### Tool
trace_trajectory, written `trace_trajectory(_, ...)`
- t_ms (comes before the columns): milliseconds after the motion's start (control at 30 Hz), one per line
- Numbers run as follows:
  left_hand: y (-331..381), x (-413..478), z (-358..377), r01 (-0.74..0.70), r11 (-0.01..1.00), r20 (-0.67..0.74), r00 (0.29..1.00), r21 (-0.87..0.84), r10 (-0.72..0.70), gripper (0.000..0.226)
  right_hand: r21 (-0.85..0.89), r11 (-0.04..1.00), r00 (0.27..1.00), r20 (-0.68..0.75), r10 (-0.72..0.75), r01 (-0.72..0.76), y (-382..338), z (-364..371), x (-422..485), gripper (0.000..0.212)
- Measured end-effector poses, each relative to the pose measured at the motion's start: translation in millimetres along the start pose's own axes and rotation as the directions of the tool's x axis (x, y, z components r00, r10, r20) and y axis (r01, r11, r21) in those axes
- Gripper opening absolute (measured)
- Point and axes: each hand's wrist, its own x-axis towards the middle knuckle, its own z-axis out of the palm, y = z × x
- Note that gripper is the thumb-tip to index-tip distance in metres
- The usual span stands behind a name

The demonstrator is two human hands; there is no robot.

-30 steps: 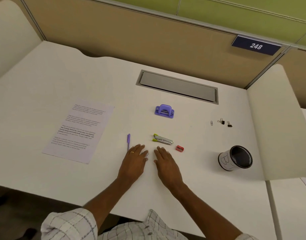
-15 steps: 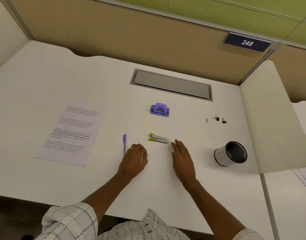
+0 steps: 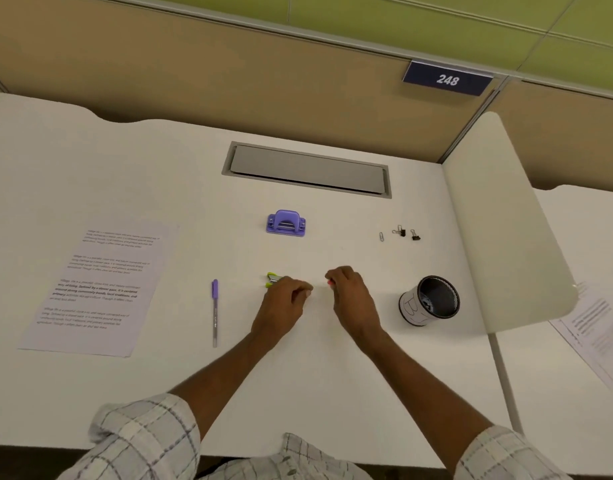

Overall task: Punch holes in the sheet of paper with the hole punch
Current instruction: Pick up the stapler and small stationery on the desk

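Head cam: both hands, flat on the desk (image 3: 90, 174) 1 s ago, are now curled. Left hand (image 3: 285, 301) covers the green stapler (image 3: 272, 280), grip unclear; right hand (image 3: 350, 289) pinches a red sharpener (image 3: 330, 282). Purple hole punch (image 3: 285, 223) sits untouched beyond; sheet of paper (image 3: 97, 289) lies far left.

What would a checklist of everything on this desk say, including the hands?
Surface: white desk, grey cable hatch closed.
Job's things: purple hole punch untouched mid-desk; printed sheet of paper flat at left, apart from it.
Clutter: purple pen; green stapler, partly hidden; paper clip; two binder clips; mesh pen cup on its side.
Hands: left hand curled beside stapler; right hand closed over small red item.
Cables: nothing seen.
Surroundings: tan partition, sign 248, neighbouring desk's paper.
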Motion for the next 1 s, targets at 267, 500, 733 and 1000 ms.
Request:
trace_trajectory(267,66,78,41,0.044,0.996,0.044,0.998,-0.079,-0.041,0.02,-0.106,0.991,0.994,0.071,0.087,-0.08,67,-77,67,0.011)
trace_trajectory(500,111,138,88,0.083,0.993,0.079,0.994,-0.088,-0.076,0.019,-0.201,0.966,0.962,0.187,0.199,-0.161,143,-116,119,0.016)
trace_trajectory(733,114,174,133,0.065,0.998,0.111,0.992,-0.024,-0.062,0.023,-0.197,0.962,0.932,0.272,0.24,-0.191,189,-104,141,0.026)
trace_trajectory(1000,115,193,157,0.072,0.997,0.183,0.981,-0.011,-0.069,0.033,-0.155,0.957,0.919,0.276,0.281,-0.246,210,-93,149,0.035)
